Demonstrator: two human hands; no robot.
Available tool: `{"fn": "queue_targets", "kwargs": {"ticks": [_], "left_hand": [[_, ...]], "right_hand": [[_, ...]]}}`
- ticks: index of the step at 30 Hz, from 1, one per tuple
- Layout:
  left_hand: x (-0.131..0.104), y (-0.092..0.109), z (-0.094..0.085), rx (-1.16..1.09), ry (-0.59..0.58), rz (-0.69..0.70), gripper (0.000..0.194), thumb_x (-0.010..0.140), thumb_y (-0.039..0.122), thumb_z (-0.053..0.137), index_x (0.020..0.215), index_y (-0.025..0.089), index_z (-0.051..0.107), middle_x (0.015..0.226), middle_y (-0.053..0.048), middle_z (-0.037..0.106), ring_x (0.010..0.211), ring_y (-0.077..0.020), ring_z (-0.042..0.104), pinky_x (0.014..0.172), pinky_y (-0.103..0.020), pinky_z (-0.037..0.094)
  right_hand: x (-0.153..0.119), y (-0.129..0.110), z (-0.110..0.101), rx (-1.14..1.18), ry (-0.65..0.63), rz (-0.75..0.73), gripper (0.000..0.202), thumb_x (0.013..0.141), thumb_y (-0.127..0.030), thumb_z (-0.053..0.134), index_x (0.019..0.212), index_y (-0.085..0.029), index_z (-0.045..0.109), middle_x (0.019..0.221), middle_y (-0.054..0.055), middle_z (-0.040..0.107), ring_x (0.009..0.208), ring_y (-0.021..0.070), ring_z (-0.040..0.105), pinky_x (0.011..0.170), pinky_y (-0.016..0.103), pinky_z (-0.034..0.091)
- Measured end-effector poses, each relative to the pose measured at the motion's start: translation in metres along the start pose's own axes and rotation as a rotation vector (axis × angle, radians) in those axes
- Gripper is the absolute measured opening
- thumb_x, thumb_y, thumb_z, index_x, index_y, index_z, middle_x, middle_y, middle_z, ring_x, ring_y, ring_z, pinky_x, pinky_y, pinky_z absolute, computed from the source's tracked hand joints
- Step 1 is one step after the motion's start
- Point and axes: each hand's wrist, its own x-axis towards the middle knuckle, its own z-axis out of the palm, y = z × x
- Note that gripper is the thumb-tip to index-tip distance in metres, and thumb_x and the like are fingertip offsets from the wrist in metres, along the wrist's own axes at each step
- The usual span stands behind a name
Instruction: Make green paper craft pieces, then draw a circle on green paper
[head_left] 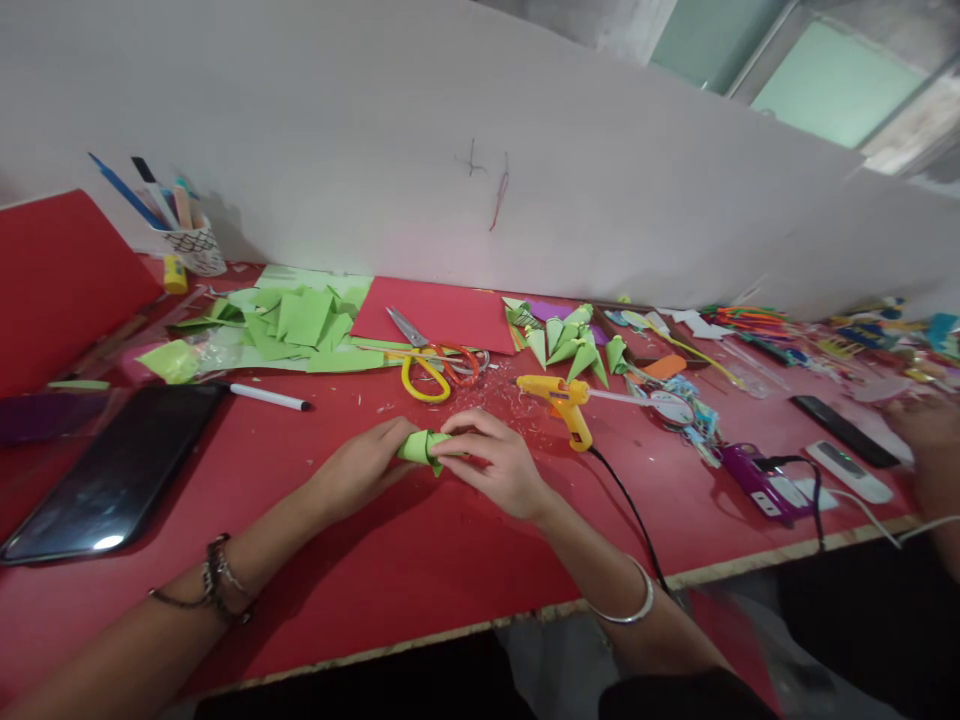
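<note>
A small piece of green paper (pixel 421 449), rolled and folded, is held between both hands above the red table. My left hand (pixel 365 462) has its fingers closed on the left end of the roll. The fingertips of my right hand (pixel 499 465) pinch its right side. Just beyond the hands are scissors (pixel 426 385) with yellow and orange handles. A yellow glue gun (pixel 562 400) lies right of my right hand, its black cord running toward the table edge. Cut green paper pieces (pixel 304 322) are piled behind the hands.
Green paper cones (pixel 574 340) sit by the wall. A black tablet (pixel 120 470), a marker (pixel 268 397) and a pen cup (pixel 196 247) are at the left. A purple power strip (pixel 766 485) lies right, near another person's hand (pixel 926 425). The table's front edge (pixel 420 640) is close.
</note>
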Motion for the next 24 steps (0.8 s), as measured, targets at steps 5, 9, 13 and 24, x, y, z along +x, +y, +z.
{"fn": "queue_targets", "kwargs": {"ticks": [5, 9, 13, 24], "left_hand": [[0.0002, 0.0011, -0.0003, 0.047, -0.007, 0.023, 0.014, 0.083, 0.031, 0.040, 0.085, 0.018, 0.043, 0.079, -0.001, 0.049, 0.068, -0.0145, 0.048, 0.060, -0.024, 0.037], [0.0014, 0.0018, -0.0002, 0.065, -0.002, 0.046, 0.015, 0.084, 0.031, 0.038, 0.085, 0.018, 0.044, 0.078, -0.001, 0.049, 0.069, -0.0141, 0.048, 0.060, -0.024, 0.038], [0.0015, 0.0040, -0.0006, 0.087, 0.004, 0.052, 0.015, 0.083, 0.029, 0.039, 0.086, 0.017, 0.045, 0.077, -0.002, 0.049, 0.068, -0.0141, 0.049, 0.059, -0.024, 0.038], [0.0015, 0.0005, 0.0036, -0.126, 0.010, -0.023, 0.018, 0.080, 0.035, 0.045, 0.081, 0.017, 0.044, 0.072, 0.001, 0.050, 0.061, -0.0106, 0.046, 0.055, -0.021, 0.034]], "right_hand": [[-0.0010, -0.0003, -0.0001, -0.001, -0.024, -0.021, 0.015, 0.081, -0.019, 0.051, 0.090, -0.023, 0.062, 0.093, 0.004, 0.054, 0.087, 0.0129, 0.054, 0.077, 0.027, 0.046], [-0.0006, -0.0008, -0.0011, 0.001, -0.044, -0.044, 0.015, 0.082, -0.018, 0.050, 0.090, -0.022, 0.062, 0.092, 0.004, 0.054, 0.087, 0.0121, 0.054, 0.078, 0.025, 0.046], [-0.0005, -0.0005, -0.0009, -0.013, -0.034, -0.049, 0.015, 0.082, -0.017, 0.050, 0.091, -0.019, 0.062, 0.091, 0.005, 0.055, 0.086, 0.0121, 0.054, 0.077, 0.025, 0.045], [0.0031, -0.0016, -0.0034, 0.036, -0.010, 0.041, 0.028, 0.078, -0.024, 0.056, 0.106, -0.021, 0.054, 0.099, 0.006, 0.054, 0.095, 0.0157, 0.051, 0.083, 0.030, 0.043]]}}
